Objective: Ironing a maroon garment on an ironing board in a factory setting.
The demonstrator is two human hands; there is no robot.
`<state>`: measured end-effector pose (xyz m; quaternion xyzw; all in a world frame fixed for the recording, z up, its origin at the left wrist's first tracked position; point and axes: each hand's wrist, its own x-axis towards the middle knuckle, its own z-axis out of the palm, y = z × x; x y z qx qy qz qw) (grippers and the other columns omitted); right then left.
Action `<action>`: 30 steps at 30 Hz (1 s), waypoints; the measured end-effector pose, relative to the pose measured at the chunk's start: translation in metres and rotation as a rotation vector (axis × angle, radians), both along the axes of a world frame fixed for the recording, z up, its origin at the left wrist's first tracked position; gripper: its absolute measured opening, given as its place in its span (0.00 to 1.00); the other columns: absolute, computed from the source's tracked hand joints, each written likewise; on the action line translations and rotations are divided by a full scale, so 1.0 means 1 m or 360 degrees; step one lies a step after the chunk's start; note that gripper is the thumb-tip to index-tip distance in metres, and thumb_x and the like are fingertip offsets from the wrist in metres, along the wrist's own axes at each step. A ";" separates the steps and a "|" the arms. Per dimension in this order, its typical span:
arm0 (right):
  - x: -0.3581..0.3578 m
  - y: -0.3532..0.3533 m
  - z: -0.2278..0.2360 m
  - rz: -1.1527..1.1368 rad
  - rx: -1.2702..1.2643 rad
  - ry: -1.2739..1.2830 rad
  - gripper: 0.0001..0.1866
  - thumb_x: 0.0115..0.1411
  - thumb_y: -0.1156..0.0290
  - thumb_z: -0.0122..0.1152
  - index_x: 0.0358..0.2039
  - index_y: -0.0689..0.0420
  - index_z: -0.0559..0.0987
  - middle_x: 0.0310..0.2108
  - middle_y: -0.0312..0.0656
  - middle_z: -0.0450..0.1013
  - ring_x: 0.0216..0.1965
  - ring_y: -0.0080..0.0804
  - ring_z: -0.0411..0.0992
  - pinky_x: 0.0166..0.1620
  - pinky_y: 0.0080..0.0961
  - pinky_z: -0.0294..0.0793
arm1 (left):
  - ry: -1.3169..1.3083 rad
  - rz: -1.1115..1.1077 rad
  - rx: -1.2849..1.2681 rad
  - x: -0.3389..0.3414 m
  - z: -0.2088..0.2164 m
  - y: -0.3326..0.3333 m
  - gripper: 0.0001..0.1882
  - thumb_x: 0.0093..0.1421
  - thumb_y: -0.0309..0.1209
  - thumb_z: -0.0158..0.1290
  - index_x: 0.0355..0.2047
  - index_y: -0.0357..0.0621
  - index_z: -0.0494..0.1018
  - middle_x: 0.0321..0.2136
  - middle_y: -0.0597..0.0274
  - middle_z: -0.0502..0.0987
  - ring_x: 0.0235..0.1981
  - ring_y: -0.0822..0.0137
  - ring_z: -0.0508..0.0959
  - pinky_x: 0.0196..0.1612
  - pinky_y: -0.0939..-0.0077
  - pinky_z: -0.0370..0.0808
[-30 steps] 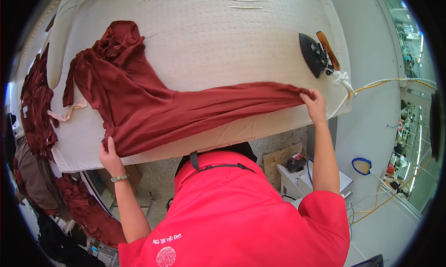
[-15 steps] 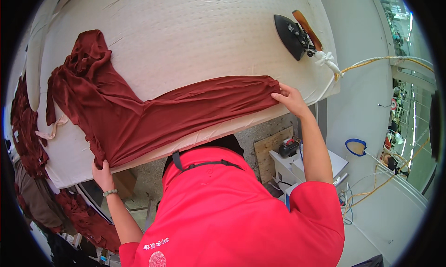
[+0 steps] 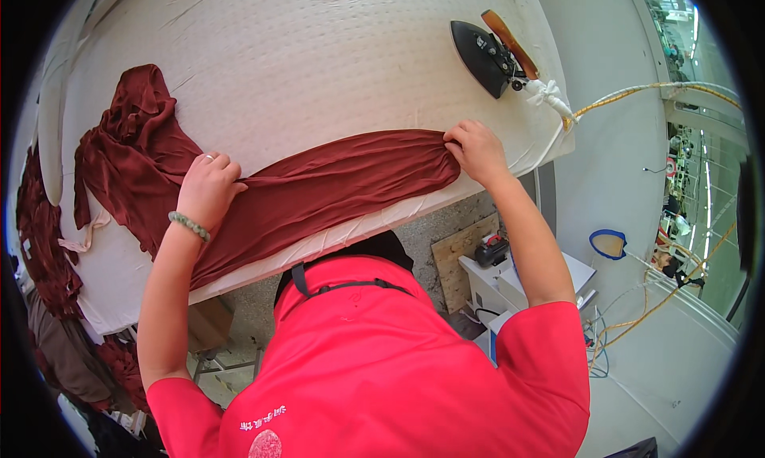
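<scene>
A dark red garment [image 3: 319,187] lies on the padded white table [image 3: 319,68], one long sleeve stretched out to the right. My right hand [image 3: 475,150] pinches the upper corner of the gathered sleeve end. Near the inner end of that sleeve, my left hand [image 3: 209,189] is closed on the upper edge of the cloth, thumb pointing right. A green bead bracelet [image 3: 189,225] circles my left wrist. The rest of the garment is bunched at the far left, partly hidden by my left hand and forearm.
A black iron [image 3: 484,58] with a wooden handle rests at the table's far right, its hose [image 3: 621,97] running off rightward. More dark red cloth [image 3: 44,227] hangs by the left edge. A white cabinet [image 3: 526,279] with a small motor [image 3: 491,252] stands below right.
My left hand has moved from the garment's near-left corner up to the sleeve's upper edge. My right hand has shifted slightly left and up with the sleeve end.
</scene>
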<state>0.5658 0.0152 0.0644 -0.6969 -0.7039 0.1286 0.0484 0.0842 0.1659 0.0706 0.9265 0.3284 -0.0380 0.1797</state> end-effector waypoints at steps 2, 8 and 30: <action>0.002 -0.002 0.001 0.0032 0.0046 0.0028 0.06 0.56 0.71 0.69 0.33 0.52 0.81 0.35 0.40 0.76 0.43 0.44 0.75 0.45 0.40 0.76 | 0.0028 -0.0008 -0.0078 -0.006 0.002 0.002 0.07 0.56 0.28 0.64 0.32 0.42 0.76 0.32 0.57 0.75 0.41 0.51 0.77 0.47 0.58 0.75; 0.010 0.001 -0.001 0.0053 -0.0043 0.0033 0.06 0.56 0.70 0.69 0.31 0.53 0.79 0.36 0.39 0.76 0.44 0.43 0.75 0.47 0.39 0.76 | -0.0016 0.0140 -0.0234 -0.010 0.007 -0.001 0.08 0.55 0.30 0.65 0.30 0.43 0.76 0.31 0.57 0.75 0.39 0.52 0.77 0.42 0.59 0.75; 0.028 0.027 -0.001 -0.0308 -0.0280 0.0246 0.08 0.65 0.67 0.62 0.39 0.57 0.83 0.37 0.47 0.79 0.40 0.50 0.77 0.44 0.41 0.76 | -0.0292 0.0496 -0.0664 -0.009 -0.008 0.029 0.07 0.61 0.27 0.61 0.38 0.38 0.77 0.35 0.53 0.77 0.40 0.53 0.79 0.46 0.65 0.75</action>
